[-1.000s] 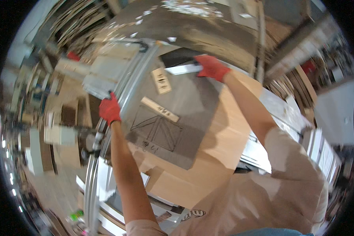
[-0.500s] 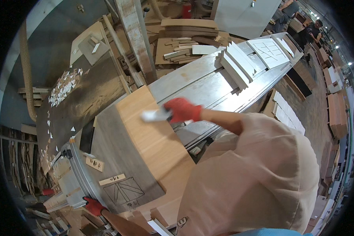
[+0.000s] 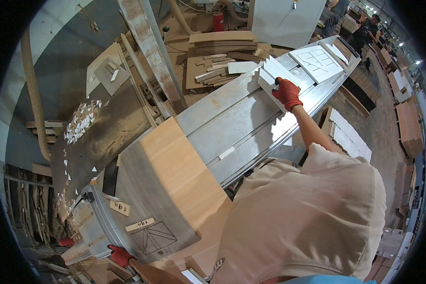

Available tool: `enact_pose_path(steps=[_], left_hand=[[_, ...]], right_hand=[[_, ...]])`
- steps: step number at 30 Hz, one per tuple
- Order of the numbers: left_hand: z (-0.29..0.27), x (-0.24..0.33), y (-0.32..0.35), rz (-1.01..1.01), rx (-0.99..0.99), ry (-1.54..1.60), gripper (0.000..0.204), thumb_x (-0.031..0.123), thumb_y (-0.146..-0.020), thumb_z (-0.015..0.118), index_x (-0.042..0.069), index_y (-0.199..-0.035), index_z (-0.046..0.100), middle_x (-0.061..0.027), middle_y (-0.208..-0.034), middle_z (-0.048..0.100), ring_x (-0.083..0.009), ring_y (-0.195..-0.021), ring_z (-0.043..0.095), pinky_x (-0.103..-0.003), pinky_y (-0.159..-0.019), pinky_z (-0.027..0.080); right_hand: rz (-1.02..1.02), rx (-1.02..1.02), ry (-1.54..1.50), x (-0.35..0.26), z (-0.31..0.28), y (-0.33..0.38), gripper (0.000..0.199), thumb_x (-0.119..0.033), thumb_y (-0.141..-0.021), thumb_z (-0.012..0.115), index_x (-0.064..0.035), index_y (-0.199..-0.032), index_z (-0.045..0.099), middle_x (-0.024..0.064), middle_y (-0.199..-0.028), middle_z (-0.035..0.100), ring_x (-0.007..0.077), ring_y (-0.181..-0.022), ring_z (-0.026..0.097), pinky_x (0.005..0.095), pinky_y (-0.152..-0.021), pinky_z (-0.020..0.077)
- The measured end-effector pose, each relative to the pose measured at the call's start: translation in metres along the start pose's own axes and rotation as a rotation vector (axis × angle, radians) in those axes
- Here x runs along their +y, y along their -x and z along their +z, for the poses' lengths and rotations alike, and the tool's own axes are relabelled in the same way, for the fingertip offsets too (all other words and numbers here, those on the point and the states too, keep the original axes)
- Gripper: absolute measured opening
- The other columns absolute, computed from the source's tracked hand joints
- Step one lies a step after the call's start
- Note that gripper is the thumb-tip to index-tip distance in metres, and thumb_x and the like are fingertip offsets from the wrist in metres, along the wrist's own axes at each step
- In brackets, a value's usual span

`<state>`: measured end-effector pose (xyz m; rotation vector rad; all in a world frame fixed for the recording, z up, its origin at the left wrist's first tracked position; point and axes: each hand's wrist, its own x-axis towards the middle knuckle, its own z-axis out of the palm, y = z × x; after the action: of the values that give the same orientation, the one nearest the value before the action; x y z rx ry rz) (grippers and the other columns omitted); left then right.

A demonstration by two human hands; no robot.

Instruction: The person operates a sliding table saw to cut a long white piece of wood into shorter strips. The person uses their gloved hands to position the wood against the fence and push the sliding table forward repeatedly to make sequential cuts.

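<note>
- Fingers (image 3: 288, 87) of red-gloved right hand (image 3: 287, 93) curled around white notched panel stack (image 3: 271, 78), far end of long grey metal surface (image 3: 232, 125).
- Red-gloved left hand (image 3: 120, 255) gripping near edge beside pale wooden board (image 3: 182, 175).

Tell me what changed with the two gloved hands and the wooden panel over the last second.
The right hand left the panel's far edge, crossed the metal table and now grips a white notched block at its far end. The left hand stayed at the near machine edge by the grey template sheet. The wooden panel lies flat as before; the camera view swung round.
</note>
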<state>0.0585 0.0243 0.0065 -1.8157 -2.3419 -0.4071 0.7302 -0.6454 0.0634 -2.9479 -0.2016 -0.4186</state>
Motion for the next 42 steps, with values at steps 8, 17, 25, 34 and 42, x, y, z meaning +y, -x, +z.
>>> enact_pose_path(steps=[8,17,25,34,42], left_hand=[[-0.002,0.014,0.012,0.037,-0.028,-0.021,0.081,0.07,-0.093,0.031,0.0,-0.086,0.071,-0.0253,-0.093,0.069,-0.046,-0.088,0.064,-0.055,-0.073,0.05],[-0.058,-0.022,0.074,0.14,-0.081,0.444,0.055,0.048,-0.093,0.046,0.0,-0.114,0.064,-0.024,-0.11,0.065,-0.0378,-0.104,0.063,-0.047,-0.084,0.05],[-0.12,0.037,0.336,-0.334,-0.237,1.573,0.044,0.03,-0.089,0.06,0.0,-0.121,0.058,-0.0195,-0.113,0.065,-0.0316,-0.106,0.063,-0.04,-0.089,0.049],[-0.153,0.023,0.514,-0.442,-0.255,1.407,0.052,0.011,-0.084,0.073,0.0,-0.13,0.051,-0.0145,-0.12,0.064,-0.0246,-0.11,0.062,-0.033,-0.095,0.048],[-0.138,-0.009,0.509,-0.357,-0.441,1.388,0.058,0.012,-0.085,0.075,0.003,-0.136,0.049,-0.0103,-0.123,0.064,-0.0176,-0.111,0.061,-0.032,-0.096,0.048]], right_hand=[[0.087,0.087,0.189,0.013,-0.007,0.004,0.04,-0.034,-0.068,0.081,-0.0111,-0.099,0.068,0.0138,-0.107,0.06,0.032,-0.099,0.06,0.0445,-0.077,0.053],[-0.126,0.377,-0.076,0.028,0.099,-0.037,0.052,-0.034,-0.064,0.079,-0.0094,-0.107,0.061,0.0152,-0.102,0.063,0.0337,-0.095,0.061,0.0457,-0.076,0.0497],[-0.427,0.2,0.103,-0.113,0.006,0.023,0.065,-0.046,-0.081,0.074,-0.0007,-0.125,0.058,0.0171,-0.123,0.06,0.0322,-0.104,0.062,0.0432,-0.077,0.0543],[-1.642,-0.773,-0.943,-0.391,-0.002,0.286,0.053,-0.022,-0.079,0.078,-0.0052,-0.125,0.058,0.0138,-0.121,0.062,0.0264,-0.11,0.059,0.0383,-0.095,0.0466],[-2.68,-0.538,-0.75,-0.444,-0.089,0.553,0.055,-0.031,-0.067,0.082,-0.013,-0.113,0.059,0.0134,-0.115,0.063,0.0301,-0.111,0.059,0.0436,-0.097,0.0425]])
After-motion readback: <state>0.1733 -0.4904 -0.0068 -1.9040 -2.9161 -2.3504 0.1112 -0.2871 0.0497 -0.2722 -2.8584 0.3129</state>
